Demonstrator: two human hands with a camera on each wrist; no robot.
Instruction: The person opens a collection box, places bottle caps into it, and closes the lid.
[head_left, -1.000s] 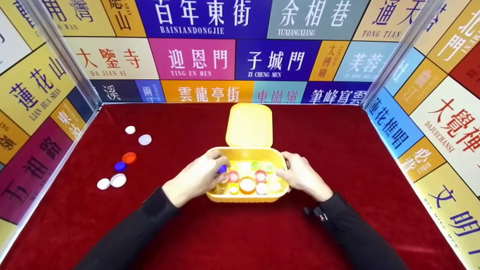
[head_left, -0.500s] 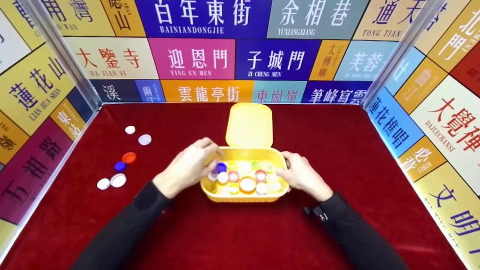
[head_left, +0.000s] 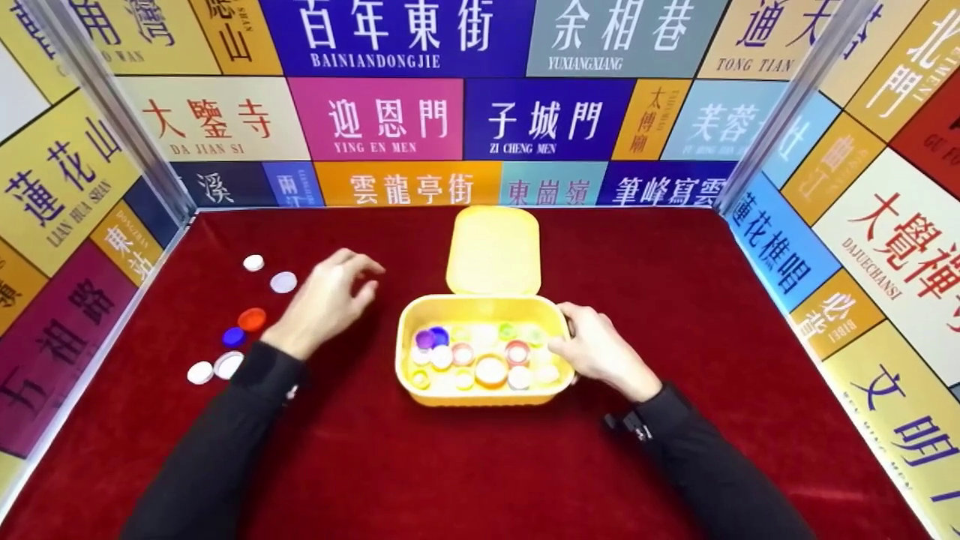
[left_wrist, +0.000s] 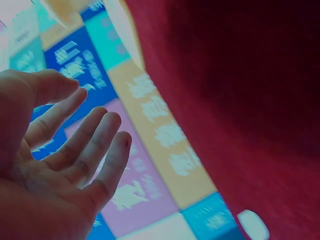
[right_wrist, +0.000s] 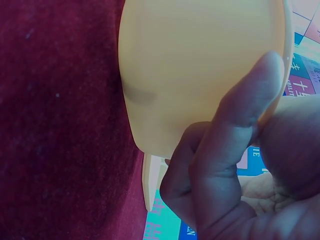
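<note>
A yellow plastic box (head_left: pixel 484 400) sits on the cloth, its hinged lid (head_left: pixel 495 251) folded back behind it. Inside lie several bottle caps, among them a purple cap (head_left: pixel 424 339) and an orange-rimmed white cap (head_left: pixel 491 370). My right hand (head_left: pixel 604 349) grips the right end of the box; the right wrist view shows its fingers (right_wrist: pixel 220 150) against the outer wall. Left of the box, my left hand (head_left: pixel 322 304) is in the air with loosely bent fingers and nothing in them. Nearest to it are a pale lilac cap (head_left: pixel 283 282) and an orange-red cap (head_left: pixel 252 319).
More loose caps lie on the dark red cloth (head_left: pixel 480 480) at the left: a white cap (head_left: pixel 253 262) at the back, a blue cap (head_left: pixel 233 337), and two white ones at the front, one partly behind the left sleeve (head_left: pixel 259 382). Printed panels (head_left: pixel 382 120) wall the table in.
My left hand has come out of the box and moved left toward the loose caps. Blue and purple caps now show uncovered in the box's left end. The right hand keeps its grip.
</note>
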